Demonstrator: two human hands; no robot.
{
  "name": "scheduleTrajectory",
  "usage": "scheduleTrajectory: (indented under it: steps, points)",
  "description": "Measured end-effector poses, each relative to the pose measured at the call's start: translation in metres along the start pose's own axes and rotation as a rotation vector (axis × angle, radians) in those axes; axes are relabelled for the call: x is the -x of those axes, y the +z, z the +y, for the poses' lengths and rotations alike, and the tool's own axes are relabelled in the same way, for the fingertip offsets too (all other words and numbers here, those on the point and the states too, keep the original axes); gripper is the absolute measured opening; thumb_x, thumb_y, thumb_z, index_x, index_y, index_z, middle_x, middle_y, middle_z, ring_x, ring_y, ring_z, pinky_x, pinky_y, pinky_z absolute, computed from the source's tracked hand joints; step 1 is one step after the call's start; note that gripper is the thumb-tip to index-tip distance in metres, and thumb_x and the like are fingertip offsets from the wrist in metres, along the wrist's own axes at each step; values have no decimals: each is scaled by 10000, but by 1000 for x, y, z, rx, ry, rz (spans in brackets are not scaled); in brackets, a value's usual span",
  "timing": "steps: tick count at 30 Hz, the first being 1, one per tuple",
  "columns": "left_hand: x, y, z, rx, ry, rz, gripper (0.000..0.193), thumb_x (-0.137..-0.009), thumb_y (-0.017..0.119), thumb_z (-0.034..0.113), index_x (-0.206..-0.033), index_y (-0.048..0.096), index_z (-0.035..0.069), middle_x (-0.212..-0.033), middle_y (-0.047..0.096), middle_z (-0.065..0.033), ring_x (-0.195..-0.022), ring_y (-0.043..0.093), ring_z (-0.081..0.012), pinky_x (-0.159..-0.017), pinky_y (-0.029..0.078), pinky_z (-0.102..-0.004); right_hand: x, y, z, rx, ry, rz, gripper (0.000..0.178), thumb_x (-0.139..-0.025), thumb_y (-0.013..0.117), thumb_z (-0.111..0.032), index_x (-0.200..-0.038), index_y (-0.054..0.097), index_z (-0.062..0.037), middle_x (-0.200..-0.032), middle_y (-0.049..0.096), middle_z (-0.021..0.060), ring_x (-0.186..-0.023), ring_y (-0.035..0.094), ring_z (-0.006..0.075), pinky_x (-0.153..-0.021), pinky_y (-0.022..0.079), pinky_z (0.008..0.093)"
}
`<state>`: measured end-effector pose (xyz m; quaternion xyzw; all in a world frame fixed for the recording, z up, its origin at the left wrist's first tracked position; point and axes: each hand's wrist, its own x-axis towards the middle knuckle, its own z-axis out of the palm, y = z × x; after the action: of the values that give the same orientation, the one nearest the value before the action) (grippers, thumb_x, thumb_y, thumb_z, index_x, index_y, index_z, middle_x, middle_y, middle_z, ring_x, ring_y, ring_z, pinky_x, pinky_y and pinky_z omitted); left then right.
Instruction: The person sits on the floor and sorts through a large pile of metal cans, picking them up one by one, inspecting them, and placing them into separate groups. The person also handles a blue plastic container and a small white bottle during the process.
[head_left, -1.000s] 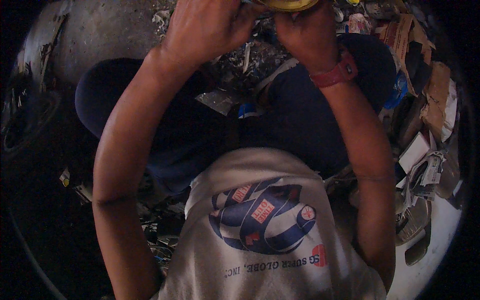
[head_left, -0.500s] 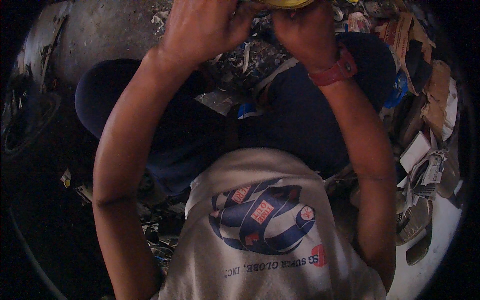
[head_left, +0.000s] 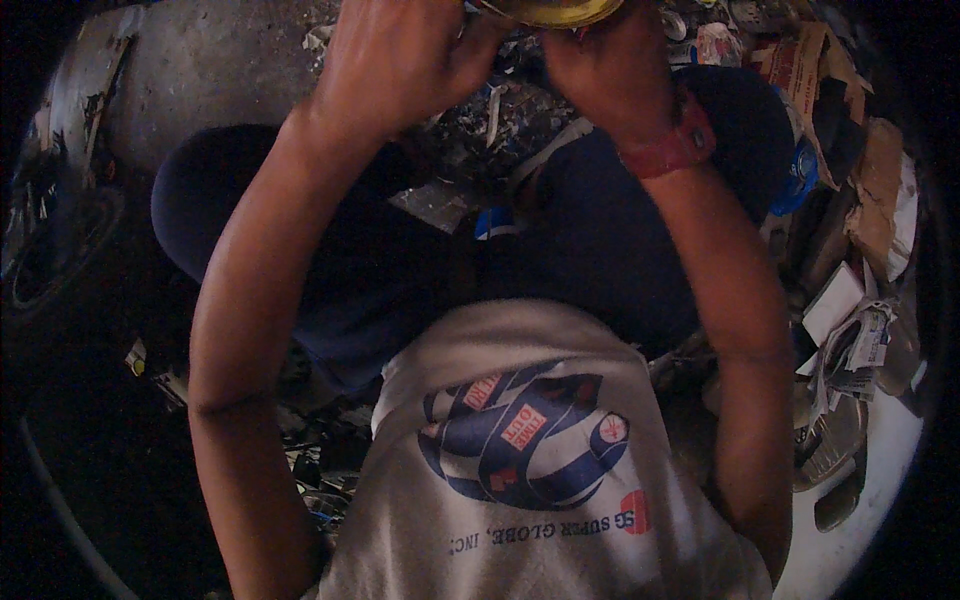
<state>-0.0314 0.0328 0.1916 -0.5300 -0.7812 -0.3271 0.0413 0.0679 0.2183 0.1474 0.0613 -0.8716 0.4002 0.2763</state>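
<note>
At the upper edge of the head view, a round, shiny yellow tin can point(head_left: 552, 12) shows only its near, curved end; the rest is cut off. My left hand point(head_left: 405, 65) is closed at its left side, with the back of the hand and the thumb showing. From the right, my right hand point(head_left: 612, 78) grips it too, its fingers mostly hidden beneath the can. A red wristwatch point(head_left: 672, 145) is on my right wrist. Both arms are stretched forward above my bent legs.
Shredded scraps point(head_left: 500, 125) lie on the ground between my knees, with a blue-and-white piece point(head_left: 495, 222) nearer me. Torn cardboard point(head_left: 878, 190), folded papers point(head_left: 850, 330) and a crumpled blue item point(head_left: 798, 180) are piled on the right. A large grey rounded surface point(head_left: 210, 70) stands at far left.
The yellow can has come slightly lower and nearer, tilting so that more of its round end shows. Both hands keep hold of it and have shifted only a little.
</note>
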Motion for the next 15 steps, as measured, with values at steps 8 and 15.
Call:
scheduleTrajectory:
  steps: [8, 15]
  points:
    - [-19, -1, -1, 64, 17, -3, 747, -910, 786, 208, -1516, 404, -4, -1499, 464, -278, -1376, 511, -469, -1117, 465, -528, 0, 1, 5, -202, 168, -4, 572, -954, 742, -148, -1444, 477, -19, -1361, 604, 216, -1248, 616, 409, -1036, 513, 498]
    - [-32, 5, 4, 294, -417, -210, 776, -902, 827, 370, -1469, 480, -31, -1380, 601, -271, -1317, 589, -398, -1087, 497, -491, 1, 2, 37, -540, 631, 172, 706, -940, 820, -238, -1493, 433, -33, -1449, 567, 206, -1299, 599, 400, -1073, 503, 492]
